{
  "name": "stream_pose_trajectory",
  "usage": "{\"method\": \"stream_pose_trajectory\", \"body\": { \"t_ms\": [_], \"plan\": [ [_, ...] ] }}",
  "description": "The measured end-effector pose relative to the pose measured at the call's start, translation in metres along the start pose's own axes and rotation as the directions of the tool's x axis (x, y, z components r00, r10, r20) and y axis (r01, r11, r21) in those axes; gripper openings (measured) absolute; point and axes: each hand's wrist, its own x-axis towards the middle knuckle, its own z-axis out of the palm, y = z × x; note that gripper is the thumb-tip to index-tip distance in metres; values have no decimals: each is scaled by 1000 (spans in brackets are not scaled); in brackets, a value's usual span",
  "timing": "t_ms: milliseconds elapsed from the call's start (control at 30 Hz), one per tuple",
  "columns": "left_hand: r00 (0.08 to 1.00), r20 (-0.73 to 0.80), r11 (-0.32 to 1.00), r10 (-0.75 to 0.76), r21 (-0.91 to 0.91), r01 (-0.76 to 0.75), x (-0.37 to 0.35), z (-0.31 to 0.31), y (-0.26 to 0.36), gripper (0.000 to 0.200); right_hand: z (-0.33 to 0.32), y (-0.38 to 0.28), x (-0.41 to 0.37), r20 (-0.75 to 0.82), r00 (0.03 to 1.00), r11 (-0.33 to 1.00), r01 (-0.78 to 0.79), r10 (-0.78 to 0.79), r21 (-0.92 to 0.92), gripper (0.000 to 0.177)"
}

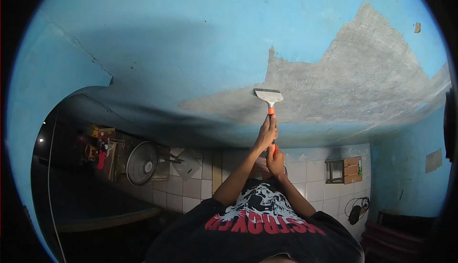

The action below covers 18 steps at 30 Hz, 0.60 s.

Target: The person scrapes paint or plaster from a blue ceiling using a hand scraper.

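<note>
Both of my hands grip the orange and black handle of a scraper (269, 96) with a wide metal blade. My left hand (267, 133) wraps round the upper part of the handle, near the metal head. Lower down, my right hand (275, 163) is closed on the handle's end. The blade lies at the lower edge of the blue paint on the wall (214, 58), beside a bare grey patch (343, 82) that spreads to the right. Whether the blade touches the wall is hard to tell.
A standing fan (142, 163) is on the tiled floor (183, 186) at the left, near a cluttered shelf. A small wooden stool (352, 170) and a dark object with a coiled cable (355, 214) are at the right.
</note>
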Motion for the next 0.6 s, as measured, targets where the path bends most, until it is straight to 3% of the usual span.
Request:
{"method": "stream_pose_trajectory", "body": {
  "t_ms": [167,367,433,600],
  "plan": [
    [999,38,999,37,-20,-36,-2,6,34,39,1,-9,9,-21,1000,1000,14,-15,-12,39],
    [1000,-19,995,-1,-97,-1,-4,1,-10,35,5,4,-3,-46,997,998,59,-60,-28,36],
    [998,-51,1000,19,-18,-20,-3,2,-7,35,7,7,4,-71,992,994,100,-103,-44,35],
    [986,27,986,162,22,-163,1,4,20,37,-3,-21,14,-19,1000,1000,8,-7,19,34]
  ]
}}
